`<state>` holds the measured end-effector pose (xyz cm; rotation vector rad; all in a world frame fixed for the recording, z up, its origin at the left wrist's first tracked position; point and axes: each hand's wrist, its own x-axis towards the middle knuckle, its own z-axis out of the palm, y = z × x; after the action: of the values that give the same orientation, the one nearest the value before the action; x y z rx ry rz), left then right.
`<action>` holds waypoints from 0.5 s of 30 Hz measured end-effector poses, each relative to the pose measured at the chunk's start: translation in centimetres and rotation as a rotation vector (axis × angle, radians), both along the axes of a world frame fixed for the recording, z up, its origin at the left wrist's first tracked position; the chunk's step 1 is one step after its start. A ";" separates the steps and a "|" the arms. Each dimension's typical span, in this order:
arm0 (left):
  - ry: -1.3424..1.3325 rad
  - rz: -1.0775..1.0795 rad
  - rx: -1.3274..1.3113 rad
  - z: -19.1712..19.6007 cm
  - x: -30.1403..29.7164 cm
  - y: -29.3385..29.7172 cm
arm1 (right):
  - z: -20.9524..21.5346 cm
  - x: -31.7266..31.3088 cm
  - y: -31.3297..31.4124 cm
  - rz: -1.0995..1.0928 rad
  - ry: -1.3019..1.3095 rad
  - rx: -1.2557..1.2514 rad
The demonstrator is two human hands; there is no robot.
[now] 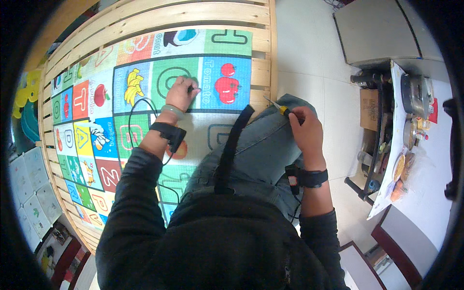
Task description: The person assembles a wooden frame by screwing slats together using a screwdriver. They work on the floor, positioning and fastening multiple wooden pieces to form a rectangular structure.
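Note:
My right hand (307, 131) is closed round the handle of a tool with a yellow-and-black grip (286, 111) and a thin, pointed metal end. It is held above my right thigh, tip toward the mat; the exact kind of tool does not show. Over the alphabet mat (227, 84), my left hand (181, 94) has its fingers pinched together on a small black piece (192, 90), too small to name. A black strap (234, 147) lies across my lap, one end reaching the mat's edge.
The mat covers a slatted wooden bed frame (227, 15). Black bands with small devices (169, 134) sit on both wrists, with a thin cable (130, 118) by the left one. To the right stands a white table (425, 193) with pots and food, beside a dark rack.

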<state>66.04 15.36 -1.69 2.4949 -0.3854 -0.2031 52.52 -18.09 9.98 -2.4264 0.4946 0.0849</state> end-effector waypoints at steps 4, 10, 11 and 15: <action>0.085 0.080 -0.135 0.2 0.1 -0.3 | 0.2 0.2 0.2 0.052 -0.015 -0.023; -0.143 0.021 0.056 2.4 -1.2 -0.8 | 1.7 0.6 -0.2 0.098 0.129 -0.150; -0.138 0.020 0.050 2.7 -1.5 -1.2 | 1.8 1.1 -0.3 0.085 0.118 -0.144; 0.050 -0.134 -0.339 3.2 -2.7 -5.9 | 1.7 3.8 -0.7 0.087 0.056 -0.214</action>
<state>63.29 9.49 1.50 2.1297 -0.5207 -0.2327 56.34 -18.82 11.65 -2.6612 0.4419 0.1446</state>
